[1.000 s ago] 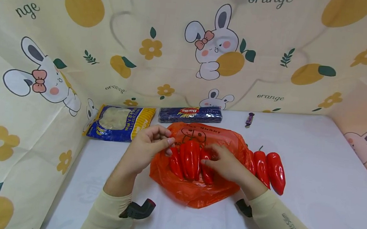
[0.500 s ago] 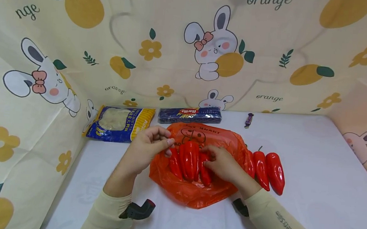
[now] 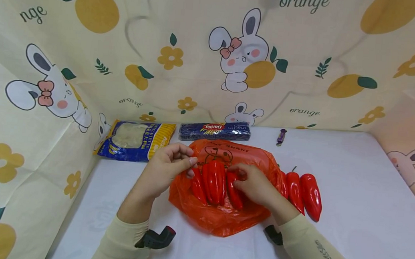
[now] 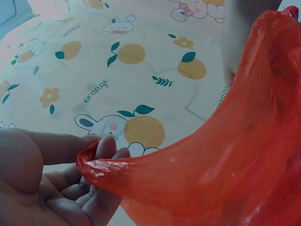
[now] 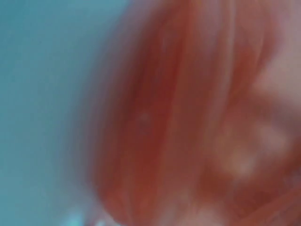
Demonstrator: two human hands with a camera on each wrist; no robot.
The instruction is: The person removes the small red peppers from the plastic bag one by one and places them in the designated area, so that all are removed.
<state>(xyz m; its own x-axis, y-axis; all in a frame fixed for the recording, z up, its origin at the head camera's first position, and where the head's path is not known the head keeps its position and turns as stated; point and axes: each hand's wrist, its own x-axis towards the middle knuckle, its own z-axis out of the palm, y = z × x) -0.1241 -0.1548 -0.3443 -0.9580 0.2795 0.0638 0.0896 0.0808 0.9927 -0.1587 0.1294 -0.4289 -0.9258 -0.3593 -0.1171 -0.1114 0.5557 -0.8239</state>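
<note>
- The pepper (image 3: 235,196) lies in the bag, slightly to the 3 o'clock side of its middle, its lower end aimed at about 5 o'clock.
- The right hand (image 3: 255,186) comes to the pepper from 4 o'clock and pinches its upper part between thumb and fingers; the right wrist view is too blurred to add detail.
- The left hand (image 3: 165,167) is well apart from the right, at about 10 o'clock from the pepper. The left wrist view shows its thumb and fingers pinching a gathered edge of the bag.
- Between the hands, at 9 o'clock from the pepper, other peppers (image 3: 217,183) lie side by side in the bag.
- The bag (image 3: 218,226) is thin red plastic, spread wide, with dark print near its 12 o'clock edge.
- Just outside it at 3 o'clock lie three loose peppers (image 3: 310,197), one partly hidden by the bag.
- At 12 o'clock is the spaghetti (image 3: 214,131), at 10 the pasta packet (image 3: 130,142), and between 1 and 2 a small purple sweet (image 3: 281,137).
- All lie on a white table (image 3: 352,236), backed by a rabbit-and-orange cloth (image 3: 200,20).
</note>
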